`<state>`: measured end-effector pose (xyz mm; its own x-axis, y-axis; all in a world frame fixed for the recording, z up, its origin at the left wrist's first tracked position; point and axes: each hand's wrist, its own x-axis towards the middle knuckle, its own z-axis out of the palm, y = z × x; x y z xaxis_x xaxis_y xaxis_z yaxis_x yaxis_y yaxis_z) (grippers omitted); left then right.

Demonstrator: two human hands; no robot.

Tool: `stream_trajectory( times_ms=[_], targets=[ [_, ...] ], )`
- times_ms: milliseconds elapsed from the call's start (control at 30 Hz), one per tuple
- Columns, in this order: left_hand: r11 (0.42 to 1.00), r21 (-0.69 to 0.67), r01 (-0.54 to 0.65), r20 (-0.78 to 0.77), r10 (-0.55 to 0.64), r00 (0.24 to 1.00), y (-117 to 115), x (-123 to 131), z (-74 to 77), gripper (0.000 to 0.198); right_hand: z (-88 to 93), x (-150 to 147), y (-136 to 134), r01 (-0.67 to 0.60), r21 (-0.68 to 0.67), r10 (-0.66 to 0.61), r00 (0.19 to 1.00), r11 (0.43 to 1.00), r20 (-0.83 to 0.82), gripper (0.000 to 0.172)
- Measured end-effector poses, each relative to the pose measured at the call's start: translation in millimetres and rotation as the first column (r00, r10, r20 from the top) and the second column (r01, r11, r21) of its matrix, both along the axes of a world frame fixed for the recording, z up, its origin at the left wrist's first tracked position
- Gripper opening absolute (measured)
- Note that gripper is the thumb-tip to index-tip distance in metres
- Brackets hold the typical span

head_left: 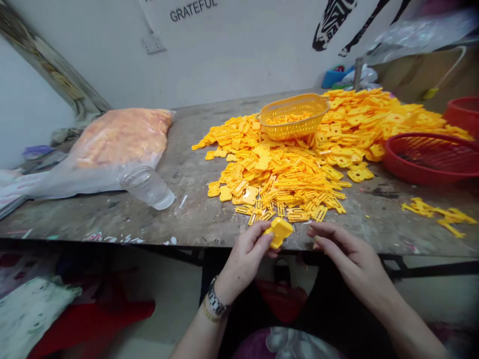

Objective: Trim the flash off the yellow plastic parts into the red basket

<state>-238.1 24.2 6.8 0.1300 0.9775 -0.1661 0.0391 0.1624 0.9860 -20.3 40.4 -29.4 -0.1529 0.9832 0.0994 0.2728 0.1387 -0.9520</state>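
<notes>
My left hand (251, 249) is closed on a yellow plastic piece (280, 232), a small moulded part with rounded lobes, pinched between thumb and fingers just over the table's front edge. To its right, my right hand (344, 252) has loosely bent fingers, with thumb and fingertips slightly apart; nothing shows between them. Just beyond both hands lies a heap of thin slotted yellow strips (295, 189). Flat yellow plates with rounded corners, such as one yellow plate (360, 173), lie mixed around the heap.
A yellow basket (295, 130) with small yellow parts sits on the pile. A red basket (430, 172) stands at right, near some yellow scraps (441, 214). On the left are a tipped clear plastic cup (147, 188) and a full plastic bag (123, 139). The table's front edge (130, 243) runs below.
</notes>
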Motion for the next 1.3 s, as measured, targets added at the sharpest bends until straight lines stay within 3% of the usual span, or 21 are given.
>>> stream_trajectory(
  times_ms=[233, 467, 767, 867, 967, 1067, 1167, 1233, 1300],
  targets=[
    [0.988, 0.012, 0.156, -0.128, -0.153, 0.980, -0.7, 9.6, 3.8, 0.030, 9.3, -7.9, 3.6, -0.121, 0.017, 0.121, 0.992, 0.993, -0.025, 0.023],
    [0.985, -0.011, 0.172, -0.138, -0.171, 0.976, 7.9, 23.1, -9.3, 0.032, 18.3, -12.7, 4.2, -0.117, 0.050, 0.122, 0.988, 0.992, -0.099, 0.018],
    [0.997, -0.071, -0.006, -0.044, 0.003, 0.999, 3.9, 51.3, -15.3, 0.039, 10.5, 0.3, -10.1, 0.011, -0.043, -0.021, 0.973, 0.999, -0.231, 0.016],
    [0.997, -0.072, -0.014, -0.026, 0.012, 1.000, 4.9, 52.8, -15.5, 0.043, 11.1, 20.2, -6.4, 0.095, -0.075, -0.111, 0.960, 0.993, -0.257, 0.017],
    [0.994, -0.107, 0.036, -0.073, -0.044, 0.996, 8.2, 46.5, -16.4, 0.050, 19.6, 59.4, 8.0, 0.217, -0.057, -0.224, 0.945, 0.975, -0.239, 0.021],
    [0.987, -0.115, 0.115, -0.109, -0.128, 0.986, 10.5, 38.6, -18.3, 0.055, 37.6, 117.6, 31.3, 0.419, 0.089, -0.407, 0.905, 0.904, -0.125, 0.025],
    [0.982, -0.120, 0.146, -0.109, -0.159, 0.981, 10.9, 34.8, -20.3, 0.054, 61.0, 185.8, 57.6, 0.590, 0.240, -0.591, 0.803, 0.771, -0.079, 0.027],
    [0.982, -0.120, 0.146, -0.112, -0.160, 0.981, 11.2, 35.3, -20.6, 0.053, 75.2, 229.7, 74.3, 0.710, 0.277, -0.724, 0.687, 0.648, -0.067, 0.024],
    [0.983, -0.112, 0.147, -0.120, -0.160, 0.980, 11.5, 37.4, -19.9, 0.053, 85.0, 267.6, 89.4, 0.791, 0.326, -0.845, 0.533, 0.517, 0.048, 0.021]
  ],
)
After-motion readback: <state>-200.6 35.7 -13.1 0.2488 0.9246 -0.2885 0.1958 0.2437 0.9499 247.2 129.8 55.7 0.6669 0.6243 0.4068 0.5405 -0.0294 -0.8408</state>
